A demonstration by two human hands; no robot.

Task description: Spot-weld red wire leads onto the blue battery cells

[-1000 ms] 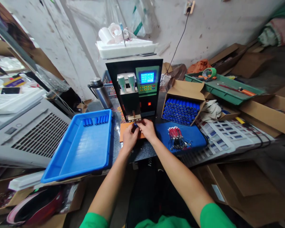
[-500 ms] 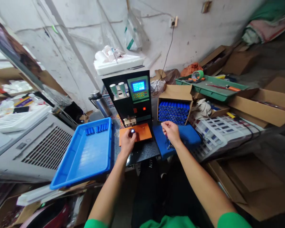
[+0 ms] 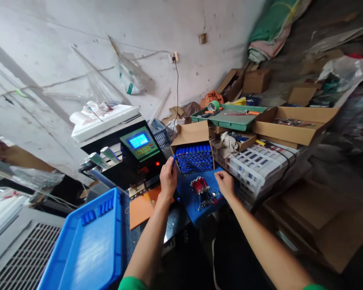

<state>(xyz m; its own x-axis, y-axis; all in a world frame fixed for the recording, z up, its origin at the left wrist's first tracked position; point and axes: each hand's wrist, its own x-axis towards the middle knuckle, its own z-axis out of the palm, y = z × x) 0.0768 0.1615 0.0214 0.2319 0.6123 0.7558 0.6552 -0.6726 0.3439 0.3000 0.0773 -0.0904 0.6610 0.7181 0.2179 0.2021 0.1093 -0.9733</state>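
Observation:
My left hand is closed round a blue cylindrical battery cell, whose end shows above the fingers. It stands in front of the open cardboard box of stacked blue cells. My right hand is at the right side of the blue mat, fingers curled together; whatever they may hold is hidden. Between the two hands a pile of short red and black wire leads lies on the mat. Left of my left hand is the black spot welder with its lit screen and an orange plate.
A blue tray with several blue cells in its far end stands at the left. Behind my right hand are a white plastic crate, a green tray with tools and an open cardboard carton. A white foam lid rests on the welder.
The view has swung to the right. My left hand has moved from the orange plate to the cell box, holding a cell. My right hand has moved right, uncovering the wire leads.

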